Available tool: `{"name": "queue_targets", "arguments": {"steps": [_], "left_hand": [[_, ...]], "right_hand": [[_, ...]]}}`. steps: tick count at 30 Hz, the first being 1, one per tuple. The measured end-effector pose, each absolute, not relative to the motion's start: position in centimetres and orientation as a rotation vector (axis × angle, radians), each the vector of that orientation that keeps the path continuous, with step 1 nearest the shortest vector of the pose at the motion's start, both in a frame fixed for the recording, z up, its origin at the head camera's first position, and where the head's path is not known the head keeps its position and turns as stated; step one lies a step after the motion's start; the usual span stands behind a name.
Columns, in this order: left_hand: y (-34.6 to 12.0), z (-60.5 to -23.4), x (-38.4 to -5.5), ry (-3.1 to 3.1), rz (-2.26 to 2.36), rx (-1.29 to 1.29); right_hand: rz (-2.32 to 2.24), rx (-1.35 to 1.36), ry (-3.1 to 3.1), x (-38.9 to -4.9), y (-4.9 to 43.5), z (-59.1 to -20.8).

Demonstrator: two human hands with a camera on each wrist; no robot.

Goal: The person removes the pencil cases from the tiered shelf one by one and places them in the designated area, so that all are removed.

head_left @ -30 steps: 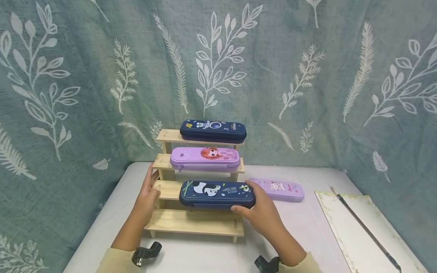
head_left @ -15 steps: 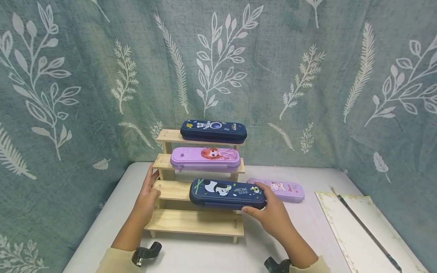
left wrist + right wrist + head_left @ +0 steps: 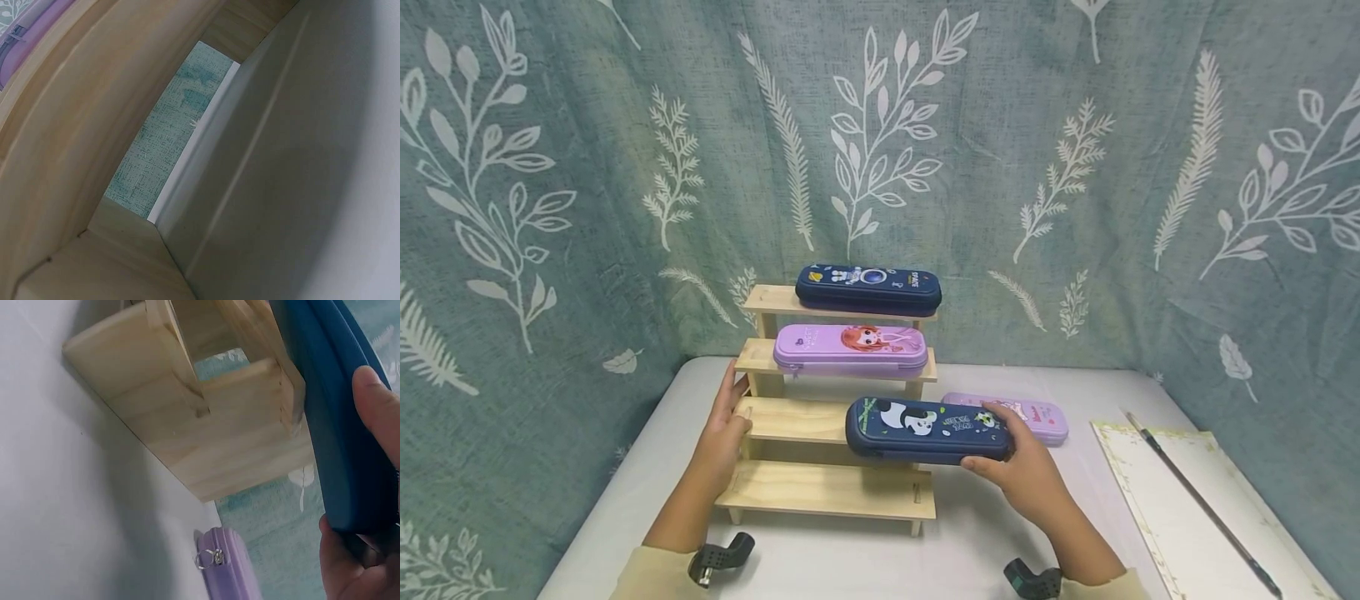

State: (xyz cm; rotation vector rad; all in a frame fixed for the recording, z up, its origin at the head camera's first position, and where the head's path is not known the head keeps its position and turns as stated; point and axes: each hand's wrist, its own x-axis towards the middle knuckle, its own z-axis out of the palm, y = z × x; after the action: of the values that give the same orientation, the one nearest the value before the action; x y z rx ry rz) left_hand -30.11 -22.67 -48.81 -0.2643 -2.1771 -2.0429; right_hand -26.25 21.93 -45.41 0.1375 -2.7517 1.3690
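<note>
At far left, the thumb of the left hand (image 3: 721, 437) is laid on the wooden stand (image 3: 827, 487); the fingertips are partly hidden, so whether the stand is gripped or only touched cannot be told. The stand is made of pale, grained wood, in four flat steps. On the top step a navy space case (image 3: 868, 289) is set, and on the next a pink case (image 3: 820, 346), both long and round-ended. The smooth navy panda case (image 3: 917, 429) is held level over the stand's right side, its right end pinched by the right hand (image 3: 1028, 467), thumb in front and fingers behind. Beyond it, a lilac case (image 3: 1048, 421) with a ring zip pull is partly hidden on the white worktop (image 3: 820, 571). At far right, a slender brush (image 3: 1206, 508) is laid across a floral-edged sheet (image 3: 1142, 483)
</note>
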Motion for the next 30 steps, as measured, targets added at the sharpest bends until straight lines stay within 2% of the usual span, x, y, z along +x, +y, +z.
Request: {"name": "queue_targets", "arguments": {"steps": [7,18,30], "left_hand": [[-22.5,-48.7,-30.2,-2.156,-2.057,-0.284],[-22.4,-48.7,-30.4,-2.168,-2.061,-0.261],[-22.7,-48.7,-30.1,-2.226,-2.001,-0.235]], "right_hand": [[1.501,0.065,-2.726,-26.7,23.9,-46.2],[1.454,0.075,-2.697,-27.6,28.4,-46.8],[1.407,-0.137,-2.782,-28.5,33.0,-49.2]]}}
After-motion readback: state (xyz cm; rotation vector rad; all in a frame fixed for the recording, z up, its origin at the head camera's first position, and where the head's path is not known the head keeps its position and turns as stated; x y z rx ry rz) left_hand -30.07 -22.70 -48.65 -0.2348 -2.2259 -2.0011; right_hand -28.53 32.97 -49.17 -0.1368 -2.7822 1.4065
